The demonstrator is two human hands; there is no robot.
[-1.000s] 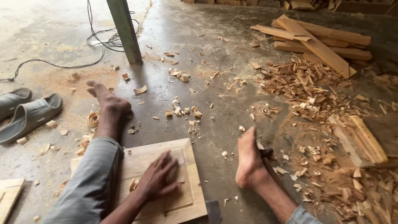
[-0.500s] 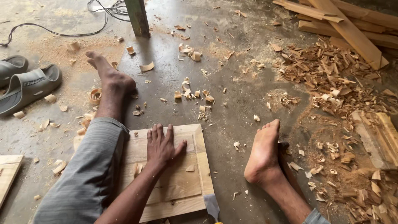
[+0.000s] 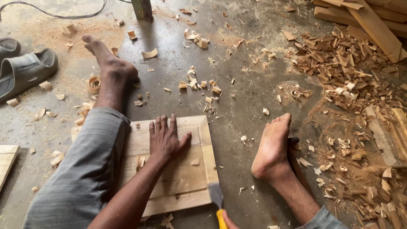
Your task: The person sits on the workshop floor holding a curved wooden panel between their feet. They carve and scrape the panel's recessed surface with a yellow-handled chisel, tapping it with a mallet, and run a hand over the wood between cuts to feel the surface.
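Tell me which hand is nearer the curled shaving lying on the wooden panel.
Left. The left hand lies flat on the wooden panel, just left of the shaving; the right hand is lower, gripping the chisel.

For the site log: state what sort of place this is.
Most likely a woodworking shop floor. Wood shavings litter the bare concrete, planks lie stacked at the far right, and the left hand presses a wooden panel beside a yellow-handled chisel.

A woodworking shop: the concrete floor (image 3: 246, 97) is strewn with shavings (image 3: 339, 63) and sawdust, planks (image 3: 373, 21) lie stacked at the edge, and a chisel (image 3: 217, 199) touches a wooden panel (image 3: 186, 169).
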